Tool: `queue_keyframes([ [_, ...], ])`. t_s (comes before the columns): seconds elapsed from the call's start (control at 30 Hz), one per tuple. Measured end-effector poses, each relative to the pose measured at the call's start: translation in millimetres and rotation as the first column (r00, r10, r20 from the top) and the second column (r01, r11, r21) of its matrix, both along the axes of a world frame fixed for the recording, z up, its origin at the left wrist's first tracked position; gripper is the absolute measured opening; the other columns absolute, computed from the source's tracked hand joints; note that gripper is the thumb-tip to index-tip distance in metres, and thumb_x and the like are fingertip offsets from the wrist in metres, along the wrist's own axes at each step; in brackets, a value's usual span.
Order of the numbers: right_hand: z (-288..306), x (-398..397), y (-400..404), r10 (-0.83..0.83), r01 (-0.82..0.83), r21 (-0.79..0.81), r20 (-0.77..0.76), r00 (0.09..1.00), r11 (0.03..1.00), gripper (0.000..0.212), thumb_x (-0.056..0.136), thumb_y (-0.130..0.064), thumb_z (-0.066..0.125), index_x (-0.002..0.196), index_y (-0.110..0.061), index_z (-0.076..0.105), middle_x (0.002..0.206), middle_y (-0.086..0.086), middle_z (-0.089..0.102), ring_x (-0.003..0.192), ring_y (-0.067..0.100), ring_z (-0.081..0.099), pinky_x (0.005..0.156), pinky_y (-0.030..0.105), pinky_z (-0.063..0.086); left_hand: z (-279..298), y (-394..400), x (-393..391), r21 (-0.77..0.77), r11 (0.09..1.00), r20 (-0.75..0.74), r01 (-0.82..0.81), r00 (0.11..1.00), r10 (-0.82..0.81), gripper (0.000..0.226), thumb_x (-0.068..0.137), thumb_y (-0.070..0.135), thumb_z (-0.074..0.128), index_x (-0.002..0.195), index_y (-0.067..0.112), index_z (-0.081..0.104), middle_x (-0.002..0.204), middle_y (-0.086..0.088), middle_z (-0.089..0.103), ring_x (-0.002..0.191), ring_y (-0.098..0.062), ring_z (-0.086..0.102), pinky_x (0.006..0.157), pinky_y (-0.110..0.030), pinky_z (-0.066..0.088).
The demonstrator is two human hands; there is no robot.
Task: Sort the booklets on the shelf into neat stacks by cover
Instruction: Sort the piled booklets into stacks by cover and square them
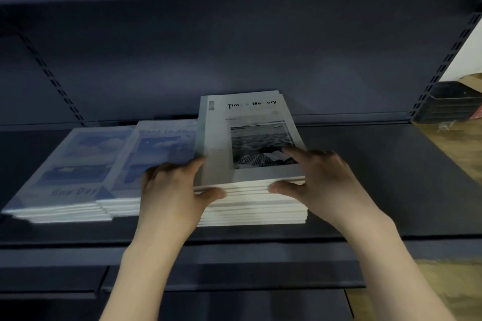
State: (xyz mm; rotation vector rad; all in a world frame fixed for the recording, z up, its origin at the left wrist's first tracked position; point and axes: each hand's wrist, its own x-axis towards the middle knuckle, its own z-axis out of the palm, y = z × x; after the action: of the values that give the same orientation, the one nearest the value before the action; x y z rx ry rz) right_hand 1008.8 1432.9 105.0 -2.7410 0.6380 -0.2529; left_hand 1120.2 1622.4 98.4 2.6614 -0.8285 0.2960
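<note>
My left hand (pixel 172 185) and right hand (pixel 315 177) pinch the top part of the grey booklet pile (pixel 250 164) from both sides, so the edges line up. It sits on the shelf (pixel 378 190), beside two blue piles (pixel 104 164).

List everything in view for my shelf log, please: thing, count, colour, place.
Time & Memory stack: one, grey-white covers, shelf centre.
Want to do stack: one, blue-white, just left of it.
Fine Day stack: one, blue-white, far left.
Shelf: one, dark grey, under all stacks.
Black crate: one, right edge, beyond the shelf.
Left hand: grips the centre stack's left front corner.
Right hand: grips the top booklets at its right front corner.
</note>
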Motion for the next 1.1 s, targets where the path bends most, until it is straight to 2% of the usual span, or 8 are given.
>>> queue_keyframes([
  [0.17, -3, 0, 1, -0.021, 0.021, -0.005, 0.033, 0.999, 1.000, 0.079, 0.072, -0.069, 0.057, 0.140, -0.038, 0.034, 0.127, -0.005, 0.056, 0.121, 0.024, 0.044, 0.096, 0.034, 0.038, -3, 3, 4, -0.034, 0.999, 0.005, 0.014, 1.000, -0.014, 0.066, 0.070, 0.060, 0.065, 0.127, 0.030, 0.054, 0.109, 0.000, 0.067, 0.109, -0.025, 0.055, 0.093, -0.038, 0.035],
  [0.37, -5, 0, 7, -0.042, 0.042, -0.010, 0.044, 0.998, 0.999, 0.078, 0.072, -0.069, 0.058, 0.140, -0.039, 0.032, 0.126, -0.004, 0.056, 0.122, 0.024, 0.043, 0.099, 0.036, 0.039, -5, 8, 14, -0.110, 0.994, -0.068, -0.002, 0.998, -0.006, 0.064, 0.065, 0.058, 0.069, 0.122, 0.031, 0.058, 0.107, 0.002, 0.069, 0.104, -0.025, 0.058, 0.093, -0.041, 0.042],
  [0.5, -5, -1, 7, -0.042, 0.042, -0.003, -0.006, 0.999, 0.999, 0.084, 0.074, -0.066, 0.059, 0.143, -0.041, 0.020, 0.137, -0.006, 0.047, 0.128, 0.023, 0.037, 0.103, 0.040, 0.035, -6, 9, 13, -0.014, 1.000, -0.031, -0.008, 0.999, 0.008, 0.068, 0.069, 0.061, 0.065, 0.130, 0.034, 0.049, 0.113, 0.004, 0.065, 0.113, -0.023, 0.051, 0.094, -0.038, 0.037],
  [0.67, -6, 0, 6, -0.054, 0.054, 0.003, -0.003, 0.999, 0.999, 0.084, 0.073, -0.066, 0.061, 0.143, -0.043, 0.021, 0.131, -0.005, 0.053, 0.124, 0.024, 0.040, 0.101, 0.040, 0.037, -8, 8, 7, 0.071, 0.996, -0.023, -0.050, 0.998, 0.051, 0.073, 0.074, 0.060, 0.062, 0.138, 0.038, 0.034, 0.115, 0.001, 0.061, 0.113, -0.021, 0.049, 0.096, -0.036, 0.032],
  [0.83, -5, -1, 5, -0.033, 0.033, -0.041, 0.008, 0.999, 0.999, 0.081, 0.073, -0.065, 0.061, 0.142, -0.040, 0.026, 0.119, -0.002, 0.060, 0.119, 0.024, 0.045, 0.099, 0.036, 0.037, -7, 8, 9, 0.081, 0.996, 0.027, -0.041, 0.999, 0.039, 0.078, 0.073, 0.061, 0.062, 0.141, 0.035, 0.032, 0.111, 0.001, 0.065, 0.106, -0.022, 0.057, 0.094, -0.035, 0.035],
  [0.97, -5, -1, 6, -0.013, 0.013, -0.067, 0.002, 1.000, 0.998, 0.081, 0.076, -0.063, 0.059, 0.144, -0.039, 0.024, 0.128, -0.004, 0.056, 0.122, 0.024, 0.042, 0.101, 0.036, 0.032, -6, 8, 5, 0.135, 0.989, 0.081, -0.061, 0.995, 0.050, 0.081, 0.075, 0.064, 0.058, 0.143, 0.034, 0.026, 0.105, 0.003, 0.067, 0.104, -0.022, 0.058, 0.095, -0.033, 0.033],
  [1.1, -5, -2, 7, 0.000, -0.002, -0.075, -0.024, 1.000, 0.997, 0.082, 0.078, -0.063, 0.057, 0.145, -0.039, 0.017, 0.134, -0.002, 0.049, 0.125, 0.024, 0.037, 0.102, 0.035, 0.029, -7, 8, 4, 0.139, 0.990, 0.097, -0.025, 0.995, 0.011, 0.074, 0.076, 0.059, 0.059, 0.140, 0.030, 0.035, 0.115, -0.002, 0.064, 0.114, -0.025, 0.052, 0.098, -0.037, 0.031],
])
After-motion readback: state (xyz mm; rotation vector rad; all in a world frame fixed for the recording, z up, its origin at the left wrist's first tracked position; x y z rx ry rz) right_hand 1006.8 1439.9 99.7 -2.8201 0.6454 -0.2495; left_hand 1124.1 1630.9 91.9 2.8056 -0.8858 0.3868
